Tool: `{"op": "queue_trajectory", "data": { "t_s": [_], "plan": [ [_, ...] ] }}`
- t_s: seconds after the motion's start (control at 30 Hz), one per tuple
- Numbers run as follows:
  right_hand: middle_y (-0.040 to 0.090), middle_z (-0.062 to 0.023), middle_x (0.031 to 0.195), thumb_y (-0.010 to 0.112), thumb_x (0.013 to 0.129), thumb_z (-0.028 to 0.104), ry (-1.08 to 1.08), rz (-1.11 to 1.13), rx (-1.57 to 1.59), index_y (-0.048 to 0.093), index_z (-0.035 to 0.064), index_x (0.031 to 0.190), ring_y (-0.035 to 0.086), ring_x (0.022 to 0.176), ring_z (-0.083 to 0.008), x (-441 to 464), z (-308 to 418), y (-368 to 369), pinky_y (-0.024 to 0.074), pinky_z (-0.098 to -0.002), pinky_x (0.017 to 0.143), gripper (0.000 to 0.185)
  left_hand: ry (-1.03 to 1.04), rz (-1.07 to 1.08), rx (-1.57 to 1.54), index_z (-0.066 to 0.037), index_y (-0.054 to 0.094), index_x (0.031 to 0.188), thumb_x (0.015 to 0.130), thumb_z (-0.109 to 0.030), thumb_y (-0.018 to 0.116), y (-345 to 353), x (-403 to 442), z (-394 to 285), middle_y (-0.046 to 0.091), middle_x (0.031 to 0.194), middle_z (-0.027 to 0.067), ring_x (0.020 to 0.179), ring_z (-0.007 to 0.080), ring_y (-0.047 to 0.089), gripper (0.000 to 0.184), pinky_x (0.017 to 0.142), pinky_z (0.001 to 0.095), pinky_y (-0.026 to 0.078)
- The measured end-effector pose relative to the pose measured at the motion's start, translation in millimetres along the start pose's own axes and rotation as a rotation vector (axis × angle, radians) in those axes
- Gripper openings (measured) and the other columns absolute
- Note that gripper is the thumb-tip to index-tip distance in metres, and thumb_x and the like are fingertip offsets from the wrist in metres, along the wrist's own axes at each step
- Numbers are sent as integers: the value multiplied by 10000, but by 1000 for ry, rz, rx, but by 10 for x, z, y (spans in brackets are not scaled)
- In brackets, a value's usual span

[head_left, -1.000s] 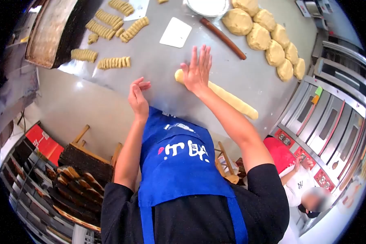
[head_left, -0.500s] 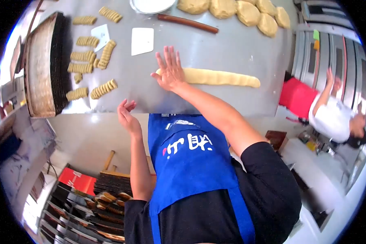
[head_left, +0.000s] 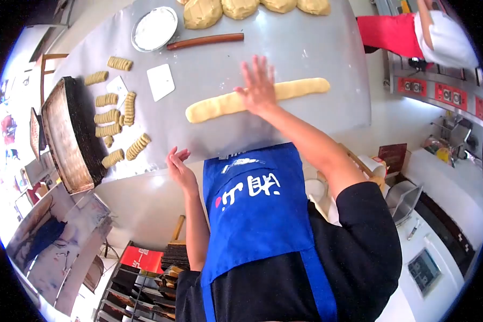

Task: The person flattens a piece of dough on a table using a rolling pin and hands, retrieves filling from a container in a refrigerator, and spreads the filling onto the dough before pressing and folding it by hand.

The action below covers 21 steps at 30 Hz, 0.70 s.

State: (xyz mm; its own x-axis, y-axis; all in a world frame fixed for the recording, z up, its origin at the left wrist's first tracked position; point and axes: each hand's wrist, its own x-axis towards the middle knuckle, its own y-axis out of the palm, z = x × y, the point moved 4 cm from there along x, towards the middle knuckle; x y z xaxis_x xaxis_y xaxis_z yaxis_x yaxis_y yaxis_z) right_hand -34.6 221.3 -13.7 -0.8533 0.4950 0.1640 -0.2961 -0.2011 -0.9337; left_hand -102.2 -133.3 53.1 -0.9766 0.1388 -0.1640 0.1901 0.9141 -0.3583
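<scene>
Rolling/pressing step, I'd judge: right hand [head_left: 258, 92] spread flat, gripping nothing, dough log [head_left: 220, 107] under it extending both sides; left hand [head_left: 181, 168] half-curled, seemingly empty, closer in; next calls for even palm pressure.

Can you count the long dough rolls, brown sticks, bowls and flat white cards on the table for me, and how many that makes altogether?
Long dough roll: 1
Brown stick: 1
Bowl: 1
Flat white cards: 2
Total: 5
</scene>
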Motion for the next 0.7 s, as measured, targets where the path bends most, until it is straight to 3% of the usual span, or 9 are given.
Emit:
{"op": "queue_trajectory", "data": {
  "t_s": [0.03, 0.1, 0.2, 0.43, 0.5, 0.57, 0.63, 0.67, 0.7],
  "plan": [
    [63, -256, 1816, 440, 1072, 678, 212, 463, -328, 217, 64, 1739, 35, 1675, -481, -16, -113, -214, -6, -662, 1332, 934, 8, 5, 3, 38, 631, 1316, 1218, -322, 364, -26, -69, 41, 762, 1020, 161, 920, 223, 746, 458, 881, 361, 610],
    [70, -259, 1815, 445, 1076, 661, 17, 141, -116, 249, 64, 1733, 10, 1678, -473, -64, -202, 33, -10, -647, 1337, 910, -35, 1, -20, 40, 626, 1325, 1216, -319, 372, 64, -35, 103, 766, 1017, 164, 912, 223, 750, 453, 874, 362, 614],
    [69, -273, 1811, 463, 1074, 649, 207, 24, 5, 263, 68, 1732, -17, 1680, -466, -75, -301, 98, -1, -635, 1342, 900, 10, 13, 9, 41, 622, 1338, 1215, -314, 375, 171, -125, -24, 769, 1014, 166, 900, 228, 756, 449, 867, 365, 616],
    [94, -292, 1801, 469, 1089, 617, 109, 39, -11, 253, 23, 1722, 20, 1672, -488, -310, -729, -225, 27, -636, 1343, 895, 24, 24, 28, 35, 631, 1333, 1208, -291, 401, 470, -302, -116, 776, 1025, 152, 886, 217, 756, 418, 864, 344, 613],
    [129, -301, 1792, 487, 1078, 621, 195, 20, 32, 258, 7, 1716, 60, 1677, -465, -258, -814, -305, 40, -622, 1350, 914, 80, 39, 75, 35, 642, 1330, 1195, -262, 448, 686, -289, -227, 779, 1046, 151, 928, 224, 767, 379, 890, 348, 616],
    [186, -255, 1796, 501, 1084, 591, 182, -23, 54, 264, 12, 1715, 106, 1683, -413, -412, -1032, -597, 75, -604, 1357, 889, 94, 57, 105, 52, 635, 1356, 1190, -240, 478, 902, -320, -366, 780, 1106, 167, 1035, 233, 763, 371, 962, 359, 595],
    [228, -197, 1800, 500, 1106, 536, 56, 137, -40, 277, 6, 1710, 136, 1683, -378, -696, -1298, -677, 112, -595, 1357, 833, 164, 98, 152, 43, 635, 1384, 1175, -212, 521, 1143, -365, -443, 781, 1210, 174, 1151, 231, 747, 349, 1046, 365, 560],
    [323, -170, 1771, 517, 1113, 486, -14, 82, -11, 330, 8, 1689, 218, 1662, -380, -739, -1307, -734, 152, -583, 1354, 772, 155, 175, 156, 16, 618, 1455, 1160, -186, 552, 1267, -377, -479, 747, 1355, 178, 1291, 238, 698, 363, 1124, 375, 514],
    [323, -170, 1771, 517, 1113, 486, -20, 72, -17, 330, 8, 1689, 218, 1662, -380, -673, -1383, -736, 152, -583, 1354, 772, 163, 171, 147, 16, 618, 1455, 1160, -186, 552, 1420, -359, -472, 747, 1355, 178, 1291, 238, 698, 363, 1124, 375, 514]
  ]
}}
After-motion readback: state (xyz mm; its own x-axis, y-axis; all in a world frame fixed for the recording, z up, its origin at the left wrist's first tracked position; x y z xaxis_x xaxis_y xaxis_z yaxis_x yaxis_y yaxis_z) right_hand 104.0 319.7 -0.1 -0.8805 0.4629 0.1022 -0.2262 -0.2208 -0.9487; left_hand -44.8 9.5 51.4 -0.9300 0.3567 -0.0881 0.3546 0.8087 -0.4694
